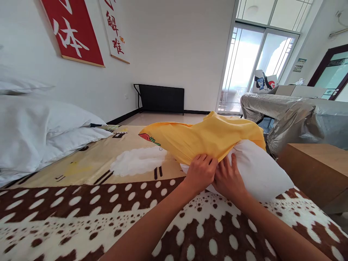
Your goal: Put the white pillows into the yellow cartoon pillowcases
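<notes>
A yellow pillowcase (pixel 214 134) with a red and green print at its left corner lies partly over a white pillow (pixel 262 170) on the bed. My left hand (pixel 202 170) is closed on the near edge of the pillowcase, knuckles up. Right beside it, my right hand (pixel 230 177) grips the white pillow, its fingertips at the yellow hem. The two hands touch. Most of the pillow's far side is hidden under the yellow cloth.
A patterned blanket (pixel 130 199) in beige, brown and white covers the bed. White bedding (pixel 54 134) is piled at left. A wooden cabinet (pixel 318 163) and a plastic-covered piece of furniture (pixel 293 112) stand at right. A black folded frame (pixel 161 98) leans by the far wall.
</notes>
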A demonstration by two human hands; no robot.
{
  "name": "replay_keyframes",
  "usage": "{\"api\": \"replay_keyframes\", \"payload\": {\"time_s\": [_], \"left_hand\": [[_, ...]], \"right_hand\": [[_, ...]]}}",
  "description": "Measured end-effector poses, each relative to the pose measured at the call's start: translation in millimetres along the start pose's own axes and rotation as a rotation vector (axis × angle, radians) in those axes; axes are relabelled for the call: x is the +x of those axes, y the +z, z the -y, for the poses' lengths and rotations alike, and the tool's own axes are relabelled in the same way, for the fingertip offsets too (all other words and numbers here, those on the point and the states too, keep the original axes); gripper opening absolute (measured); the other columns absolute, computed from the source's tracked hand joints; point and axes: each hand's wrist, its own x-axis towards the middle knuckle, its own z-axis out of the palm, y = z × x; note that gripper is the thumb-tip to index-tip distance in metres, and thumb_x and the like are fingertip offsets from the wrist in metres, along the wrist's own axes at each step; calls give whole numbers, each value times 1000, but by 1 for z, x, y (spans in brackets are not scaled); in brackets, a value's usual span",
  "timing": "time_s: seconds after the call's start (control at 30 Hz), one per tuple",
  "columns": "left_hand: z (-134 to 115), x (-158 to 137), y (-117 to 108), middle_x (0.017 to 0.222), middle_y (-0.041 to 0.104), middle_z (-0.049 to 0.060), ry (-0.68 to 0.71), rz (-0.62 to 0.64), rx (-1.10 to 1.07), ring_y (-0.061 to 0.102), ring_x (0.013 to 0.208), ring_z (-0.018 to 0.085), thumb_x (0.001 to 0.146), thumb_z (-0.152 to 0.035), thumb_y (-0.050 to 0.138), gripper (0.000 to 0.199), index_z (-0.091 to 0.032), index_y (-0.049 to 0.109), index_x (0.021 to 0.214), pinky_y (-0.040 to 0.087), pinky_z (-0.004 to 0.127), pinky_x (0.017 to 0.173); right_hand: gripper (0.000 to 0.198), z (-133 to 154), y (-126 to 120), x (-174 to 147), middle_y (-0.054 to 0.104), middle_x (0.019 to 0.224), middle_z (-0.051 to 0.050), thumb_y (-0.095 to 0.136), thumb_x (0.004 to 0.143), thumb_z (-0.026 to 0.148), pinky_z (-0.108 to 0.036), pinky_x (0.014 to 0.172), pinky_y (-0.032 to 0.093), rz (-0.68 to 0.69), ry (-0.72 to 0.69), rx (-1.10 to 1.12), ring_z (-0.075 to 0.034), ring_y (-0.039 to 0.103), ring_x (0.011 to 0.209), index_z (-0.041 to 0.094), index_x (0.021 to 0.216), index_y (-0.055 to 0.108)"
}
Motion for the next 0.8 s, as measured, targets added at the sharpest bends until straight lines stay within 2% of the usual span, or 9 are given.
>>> {"api": "replay_keyframes", "payload": {"time_s": [0.1,0.2,0.23,0.33,0.37,0.4,0.53,0.6,0.8], "left_hand": [[9,-2,1,67,56,1,-15,26,43,54,66,18,81,-11,52,11,-18,50,73,39,30,62],[20,-8,-3,66,56,2,-18,7,114,54,62,18,81,-9,51,11,-17,51,74,37,31,58],[23,-12,-5,65,55,2,-7,-5,137,53,61,18,81,-10,51,11,-17,51,74,36,31,57],[23,-25,-17,58,51,1,53,-52,192,49,56,17,83,-13,52,18,-18,49,66,33,30,56],[21,-28,-22,56,49,1,74,-69,202,48,55,16,83,-13,53,21,-18,48,63,33,30,56],[19,-30,-28,55,48,0,97,-80,212,46,54,16,83,-13,53,22,-18,48,62,32,31,57],[9,-20,-51,66,52,1,138,-32,244,49,60,17,84,-12,50,7,-15,56,81,33,33,58],[9,-9,-61,73,54,2,107,28,250,52,65,19,85,-14,48,8,-16,55,89,35,33,60],[27,2,-87,74,56,5,-6,195,270,55,66,24,77,-6,48,12,-17,51,80,38,34,58]], "right_hand": [[45,-7,-13,-8,50,134,-22,53,86,34,-63,102,32,-50,-55,94,-39,39,130,13,126,56],[44,-29,-34,-22,48,139,-14,51,87,25,-51,106,35,-141,-157,196,-29,38,133,18,130,52],[43,-39,-40,-26,49,138,-13,51,87,24,-48,106,36,-179,-107,184,-28,40,132,18,129,52],[46,-65,-51,-34,56,127,-16,55,86,38,-49,95,43,-219,212,64,-32,52,117,15,126,54],[50,-70,-52,-35,59,122,-17,54,86,43,-49,91,44,-191,268,44,-32,54,111,15,127,54],[52,-72,-52,-35,60,118,-16,53,87,45,-47,89,45,-157,266,48,-31,56,107,13,128,52],[54,-55,-54,-29,58,122,-17,52,88,42,-43,92,42,-111,73,144,-28,52,111,10,132,47],[55,-40,-60,-21,56,126,-16,52,88,40,-43,94,41,-86,-2,184,-28,50,115,11,134,45],[53,-3,-85,10,54,130,-17,52,86,36,-44,98,39,67,-173,288,-28,49,119,9,132,48]]}}
